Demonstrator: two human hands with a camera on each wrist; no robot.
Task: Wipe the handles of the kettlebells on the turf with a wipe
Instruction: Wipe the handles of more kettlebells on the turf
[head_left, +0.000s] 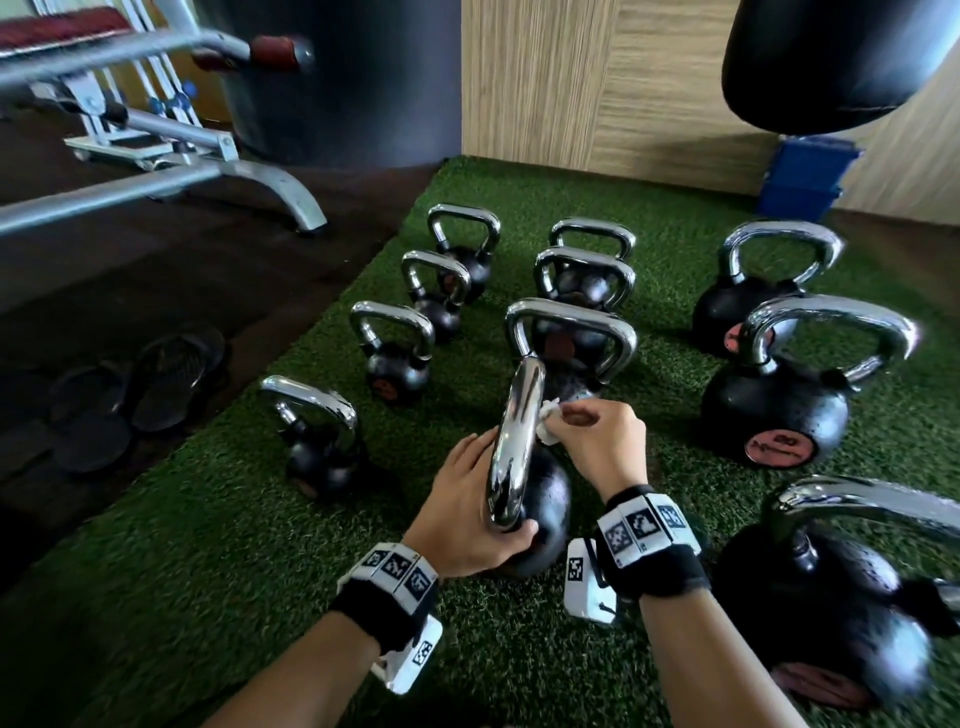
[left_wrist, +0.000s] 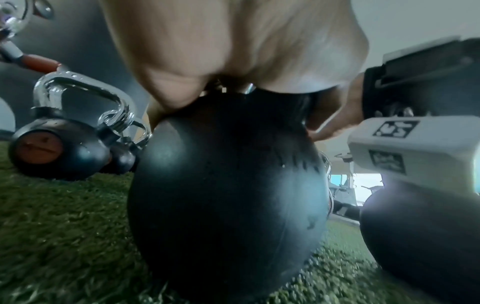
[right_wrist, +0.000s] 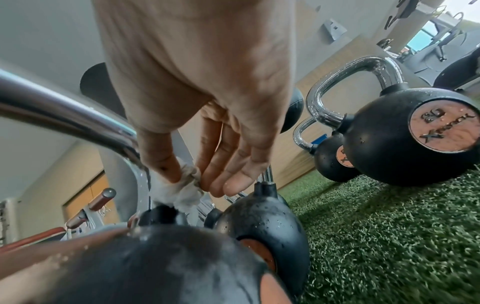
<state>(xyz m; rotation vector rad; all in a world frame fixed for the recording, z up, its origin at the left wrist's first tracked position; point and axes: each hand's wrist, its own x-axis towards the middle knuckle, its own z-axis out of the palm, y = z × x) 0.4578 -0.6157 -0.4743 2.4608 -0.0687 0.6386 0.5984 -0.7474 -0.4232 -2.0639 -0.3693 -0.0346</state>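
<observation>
Your left hand (head_left: 467, 512) wraps the near foot of the chrome handle (head_left: 511, 441) where it meets the black kettlebell (head_left: 540, 514) on the turf (head_left: 260, 545), while your right hand (head_left: 597, 441) pinches the crumpled white wipe (head_left: 548, 423) between thumb and fingertips against the handle's far side. That wad is small, so it could slip out or skim only a narrow strip and leave the top bar and your covered end unwiped. The bell looks droplet-speckled; if your left grip slides, it may tip toward the neighbouring kettlebell (head_left: 571, 343) just behind.
</observation>
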